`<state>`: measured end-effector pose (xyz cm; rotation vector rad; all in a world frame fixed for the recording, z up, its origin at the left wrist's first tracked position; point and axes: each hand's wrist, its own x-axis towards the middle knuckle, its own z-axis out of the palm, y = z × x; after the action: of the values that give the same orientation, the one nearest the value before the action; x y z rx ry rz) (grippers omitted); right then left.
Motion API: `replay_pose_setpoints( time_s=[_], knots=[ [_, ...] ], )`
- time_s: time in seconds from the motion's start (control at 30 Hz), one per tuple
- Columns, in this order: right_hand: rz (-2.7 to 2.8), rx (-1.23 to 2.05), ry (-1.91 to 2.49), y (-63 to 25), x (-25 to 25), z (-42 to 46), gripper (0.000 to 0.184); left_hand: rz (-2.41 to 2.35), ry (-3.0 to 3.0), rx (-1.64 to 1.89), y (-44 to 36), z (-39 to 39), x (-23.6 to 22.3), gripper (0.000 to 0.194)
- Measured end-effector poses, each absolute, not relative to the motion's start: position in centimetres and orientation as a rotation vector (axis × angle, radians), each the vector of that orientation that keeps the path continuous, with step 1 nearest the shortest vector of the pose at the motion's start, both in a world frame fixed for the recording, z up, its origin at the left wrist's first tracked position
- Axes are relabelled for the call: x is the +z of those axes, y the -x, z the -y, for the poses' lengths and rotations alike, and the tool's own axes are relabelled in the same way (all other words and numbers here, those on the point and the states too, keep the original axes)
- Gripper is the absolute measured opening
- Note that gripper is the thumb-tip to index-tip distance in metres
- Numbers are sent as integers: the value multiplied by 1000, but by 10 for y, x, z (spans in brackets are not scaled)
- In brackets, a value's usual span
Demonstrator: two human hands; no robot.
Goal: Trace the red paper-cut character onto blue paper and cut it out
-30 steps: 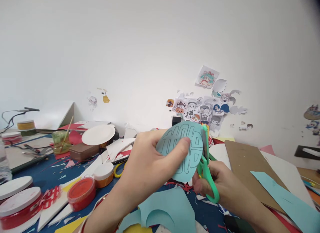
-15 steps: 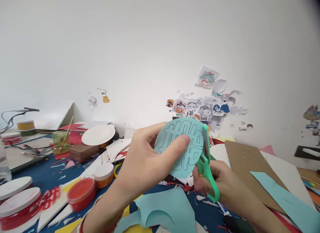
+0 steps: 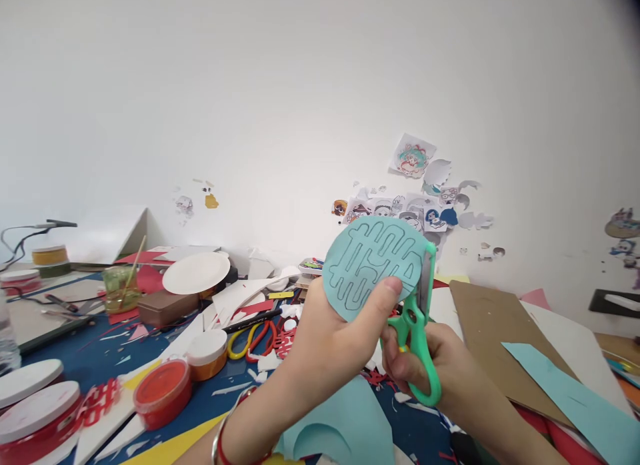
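A pale blue paper disc point(image 3: 373, 265), marked with a pencilled maze-like pattern, is held up above the counter point(image 3: 215, 412), just right of the frame's centre. It looks light and thin, apt to flex or crease, so it is best gripped flat near the rim. It is pinched by the left hand point(image 3: 336, 338), thumb on its face — green-handled scissors point(image 3: 413, 332) are clenched in the right hand point(image 3: 453, 366), blades at the disc's right edge.
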<state>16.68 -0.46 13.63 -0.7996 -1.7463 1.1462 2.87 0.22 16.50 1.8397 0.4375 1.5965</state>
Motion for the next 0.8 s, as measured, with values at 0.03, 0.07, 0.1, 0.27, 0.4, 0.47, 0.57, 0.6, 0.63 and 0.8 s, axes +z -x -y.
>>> replay_pose_setpoints(
  time_s=[0.03,0.07,0.1,0.27,0.4,0.47,0.57,0.6,0.63,0.8],
  knots=[
    [1739,1157,792,-167,137,5,53,-457,-1857,1581,-27,-2,166,18],
    [1731,1167,786,-166,137,6,53,-473,-1877,1568,-25,-1,167,20],
    [1726,1177,783,-166,138,6,52,-488,-1897,1553,-24,-1,167,22],
    [1742,1140,758,-168,139,6,50,-526,-1937,1508,-21,0,168,23],
    [1749,1159,721,-170,137,2,47,-552,-1962,1499,-21,1,168,24],
    [1753,1170,712,-172,136,1,46,-563,-1963,1515,-21,1,168,23],
    [1759,1153,723,-174,136,1,47,-570,-1974,1535,-20,2,170,21],
    [1759,1149,730,-174,136,1,47,-565,-1985,1539,-19,2,171,20],
    [1757,1148,736,-174,136,1,48,-558,-1995,1542,-19,2,172,20],
    [1732,1145,746,-171,136,2,47,-528,-2005,1550,-18,4,173,22]
  ],
)
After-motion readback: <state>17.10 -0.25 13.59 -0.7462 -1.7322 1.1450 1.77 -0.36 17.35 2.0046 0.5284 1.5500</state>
